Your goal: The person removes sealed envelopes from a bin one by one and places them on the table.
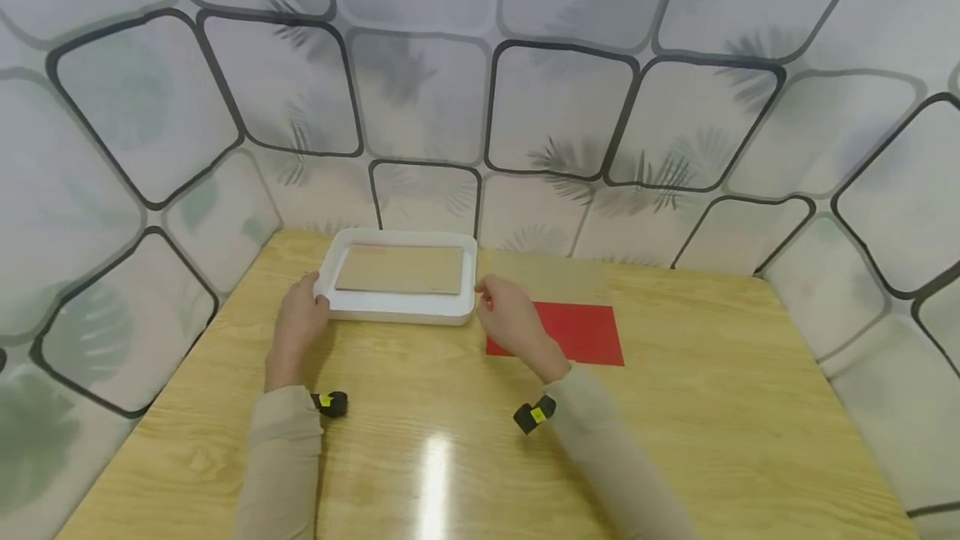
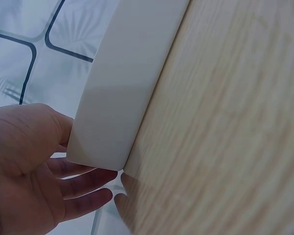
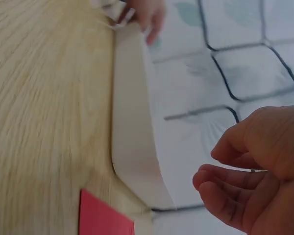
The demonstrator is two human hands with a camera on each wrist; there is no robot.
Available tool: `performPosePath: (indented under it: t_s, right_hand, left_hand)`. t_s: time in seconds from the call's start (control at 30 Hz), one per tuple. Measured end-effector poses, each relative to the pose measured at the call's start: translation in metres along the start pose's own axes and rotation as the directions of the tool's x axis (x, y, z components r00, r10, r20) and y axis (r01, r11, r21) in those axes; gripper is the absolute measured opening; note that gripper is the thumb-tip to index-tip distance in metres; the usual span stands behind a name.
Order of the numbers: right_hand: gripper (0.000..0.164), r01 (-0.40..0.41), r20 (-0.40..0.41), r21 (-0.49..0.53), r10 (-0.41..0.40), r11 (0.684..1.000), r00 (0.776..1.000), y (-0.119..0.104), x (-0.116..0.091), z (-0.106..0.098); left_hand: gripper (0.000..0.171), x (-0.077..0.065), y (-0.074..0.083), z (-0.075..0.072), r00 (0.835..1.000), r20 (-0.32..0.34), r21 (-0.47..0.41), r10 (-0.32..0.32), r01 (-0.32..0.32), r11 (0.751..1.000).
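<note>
A shallow white tray (image 1: 401,307) sits toward the back left of the table, with a flat brown rectangular piece (image 1: 400,269) lying in it. At the tray's left end, my left hand (image 1: 297,319) grips the rim near the front corner. In the left wrist view, its thumb goes over the rim and its fingers (image 2: 88,203) lie along the end wall. Just off the tray's right end is my right hand (image 1: 513,317), fingers loosely bent and holding nothing. Under and beside that hand lies a red sheet (image 1: 581,333).
A tan sheet (image 1: 566,275) lies behind the red one, near the back edge of the wood-grain table (image 1: 697,407). Patterned cloth walls (image 1: 427,107) rise at the back and both sides.
</note>
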State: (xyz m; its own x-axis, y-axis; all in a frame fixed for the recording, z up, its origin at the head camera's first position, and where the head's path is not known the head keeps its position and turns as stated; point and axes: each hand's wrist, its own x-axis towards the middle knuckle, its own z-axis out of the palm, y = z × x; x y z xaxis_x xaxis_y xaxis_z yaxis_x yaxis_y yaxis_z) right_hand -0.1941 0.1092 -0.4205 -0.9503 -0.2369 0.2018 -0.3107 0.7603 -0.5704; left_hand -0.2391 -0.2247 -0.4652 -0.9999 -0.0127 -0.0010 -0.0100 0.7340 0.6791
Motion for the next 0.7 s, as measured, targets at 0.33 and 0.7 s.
performPosePath:
  t_s: [0.33, 0.7]
  right_hand:
    - [0.028, 0.032, 0.169, -0.014, -0.029, 0.999, 0.985, -0.023, 0.04, 0.036]
    - [0.034, -0.047, 0.236, 0.038, 0.037, 0.998, 0.971, -0.025, 0.05, 0.044]
  left_hand:
    - [0.054, -0.001, 0.0, 0.003, 1.0, -0.015, -0.003, 0.0, 0.0, 1.0]
    - [0.054, -0.002, 0.004, 0.001, 1.0, 0.0, 0.01, -0.02, 0.02, 1.0]
